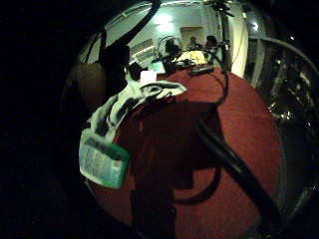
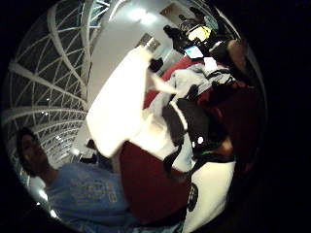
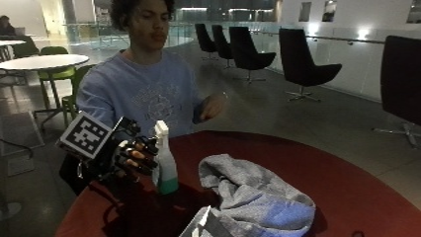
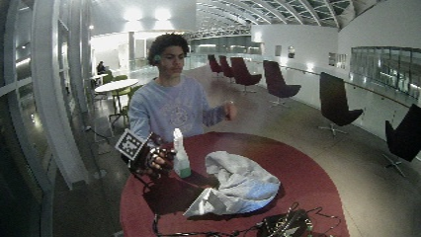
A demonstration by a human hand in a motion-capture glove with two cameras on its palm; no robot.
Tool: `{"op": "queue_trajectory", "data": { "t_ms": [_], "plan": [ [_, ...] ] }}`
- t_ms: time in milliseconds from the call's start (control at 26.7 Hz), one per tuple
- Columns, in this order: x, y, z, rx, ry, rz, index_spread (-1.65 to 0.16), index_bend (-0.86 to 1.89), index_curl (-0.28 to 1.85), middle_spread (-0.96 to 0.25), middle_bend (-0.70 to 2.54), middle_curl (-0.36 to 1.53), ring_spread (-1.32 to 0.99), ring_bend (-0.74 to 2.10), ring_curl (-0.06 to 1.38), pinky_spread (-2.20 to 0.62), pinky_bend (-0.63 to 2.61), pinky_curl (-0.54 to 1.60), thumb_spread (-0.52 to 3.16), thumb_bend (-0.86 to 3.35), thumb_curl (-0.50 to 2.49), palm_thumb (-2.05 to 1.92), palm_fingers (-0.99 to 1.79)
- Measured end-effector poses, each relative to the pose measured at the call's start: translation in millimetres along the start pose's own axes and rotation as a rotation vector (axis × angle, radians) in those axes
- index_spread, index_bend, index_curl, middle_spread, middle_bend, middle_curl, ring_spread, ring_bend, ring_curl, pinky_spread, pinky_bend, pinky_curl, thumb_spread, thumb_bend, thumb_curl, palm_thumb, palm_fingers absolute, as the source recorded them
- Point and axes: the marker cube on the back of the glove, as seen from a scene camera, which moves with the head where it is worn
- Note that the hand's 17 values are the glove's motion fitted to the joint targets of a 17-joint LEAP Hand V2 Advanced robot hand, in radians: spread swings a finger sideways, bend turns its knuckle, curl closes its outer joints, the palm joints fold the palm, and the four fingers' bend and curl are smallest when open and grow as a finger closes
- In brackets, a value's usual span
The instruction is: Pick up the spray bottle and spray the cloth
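Spray bottle: I am seeing the spray bottle [image 3: 164,165] standing upright near the table's edge on my side, its green base seeming to sit on the red table [image 3: 342,187], though I cannot be sure it is not just lifting.
Long axis: it is running straight up, white spray head on top; from the outside view I am judging the nozzle to be facing roughly toward the cloth, though I cannot tell for sure.
Right hand: my gloved right hand [image 3: 128,158] is touching the bottle's side at mid-height, and the fingers [image 3: 141,154] are curling against the body, wrapping it partly.
Cloth: the grey cloth [image 3: 260,197] is lying in a crumpled heap on the table just beside the bottle, not touching it as far as I can tell.
Other hand: my bare left hand [image 3: 214,106] is hanging raised over the far side of the table, holding nothing.
Progress: I am judging the grasp as under way; the lift, aiming at the cloth and squeezing the trigger are all still to do.
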Motion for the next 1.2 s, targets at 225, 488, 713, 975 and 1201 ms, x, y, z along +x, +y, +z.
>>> {"op": "queue_trajectory", "data": {
  "t_ms": [225, 488, 713, 975, 1201],
  "plan": [
    [-8.3, 17.0, -3.3, -0.083, -0.126, 0.033, -0.23, 0.14, 0.15, -0.05, 0.41, 0.20, -0.08, 0.58, 0.22, 0.10, 0.21, 0.14, 0.74, 0.28, 0.11, 0.45, 1.00],
    [-22.5, 29.9, 11.3, -0.148, -0.228, 0.047, -0.29, 0.05, 0.16, -0.05, 0.37, 0.25, -0.08, 0.60, 0.29, 0.13, 0.26, 0.22, 0.93, 0.17, 0.12, 0.36, 0.88],
    [-27.9, 27.3, 26.0, -0.132, -0.251, 0.082, -0.32, 0.04, 0.14, -0.04, 0.31, 0.28, -0.07, 0.58, 0.31, 0.15, 0.37, 0.27, 0.97, 0.12, 0.15, 0.37, 0.74],
    [-27.3, 25.9, 38.2, -0.149, -0.325, 0.143, -0.33, 0.04, 0.12, -0.03, 0.31, 0.30, -0.05, 0.57, 0.32, 0.17, 0.44, 0.31, 0.96, 0.06, 0.18, 0.39, 0.67],
    [-29.6, 25.4, 57.1, -0.097, -0.344, 0.213, -0.35, 0.03, 0.10, -0.02, 0.32, 0.33, -0.03, 0.56, 0.32, 0.18, 0.51, 0.34, 0.94, 0.04, 0.22, 0.44, 0.62]
  ]
}}
